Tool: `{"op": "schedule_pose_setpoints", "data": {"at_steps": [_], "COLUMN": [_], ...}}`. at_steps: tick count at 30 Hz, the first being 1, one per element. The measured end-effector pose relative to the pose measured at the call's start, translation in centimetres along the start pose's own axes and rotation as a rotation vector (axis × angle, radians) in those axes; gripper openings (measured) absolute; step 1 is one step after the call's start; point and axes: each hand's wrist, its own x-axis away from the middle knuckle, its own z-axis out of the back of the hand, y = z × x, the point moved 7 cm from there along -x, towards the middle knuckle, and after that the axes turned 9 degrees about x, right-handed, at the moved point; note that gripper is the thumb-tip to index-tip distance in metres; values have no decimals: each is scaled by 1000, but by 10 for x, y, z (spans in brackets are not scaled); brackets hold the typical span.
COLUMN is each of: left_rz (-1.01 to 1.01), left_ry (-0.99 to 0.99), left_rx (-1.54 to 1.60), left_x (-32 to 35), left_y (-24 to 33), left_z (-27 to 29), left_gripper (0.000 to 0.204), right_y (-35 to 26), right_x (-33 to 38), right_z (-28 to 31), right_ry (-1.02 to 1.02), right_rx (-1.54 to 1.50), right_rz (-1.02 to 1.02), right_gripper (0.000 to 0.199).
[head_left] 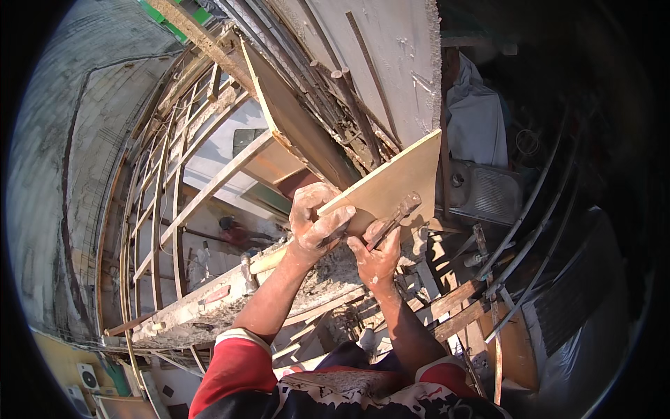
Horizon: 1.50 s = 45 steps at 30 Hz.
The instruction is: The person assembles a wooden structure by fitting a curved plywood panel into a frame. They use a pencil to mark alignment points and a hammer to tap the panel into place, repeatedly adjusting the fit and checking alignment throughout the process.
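My left hand (315, 222), caked in pale mortar, grips the near corner of a beige tile (394, 181) that tilts up to the right. My right hand (377, 255) is closed around the handle of a metal tool (395, 218), a trowel or chisel, whose handle lies against the tile's lower face. Both hands sit just above the mortar-covered top of a low wall (230, 300). A hammer (257, 265) with a wooden handle rests on that wall, left of my left wrist.
Wooden scaffold poles and ladder-like rails (174, 209) drop away at the left over a deep fall to the ground. A plastered wall (391, 63) rises ahead. Planks (453, 307), rebar and a metal sink (488, 192) clutter the shaded right side.
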Motion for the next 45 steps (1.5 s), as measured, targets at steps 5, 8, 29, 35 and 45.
{"op": "schedule_pose_setpoints", "data": {"at_steps": [5, 8, 29, 35, 45], "left_rz": [22, 30, 28, 56, 47], "left_ry": [49, 45, 138, 106, 112], "left_rx": [17, 6, 32, 6, -3], "left_x": [1, -1, 12, 9, 11], "left_y": [0, 0, -8, -5, -6], "left_z": [1, 1, 0, 0, -1], "left_gripper": [53, 51, 42, 38, 38], "right_y": [1, 11, 31, 20, 7], "right_x": [15, 30, 78, 72, 61], "right_z": [2, 5, 4, 10, 5], "right_ry": [-48, -129, -242, -287, -218], "right_rx": [-86, -69, -620, -180, -68], "right_rz": [-28, -132, -660, -228, 74], "right_gripper": [46, 51, 38, 27, 35]}}
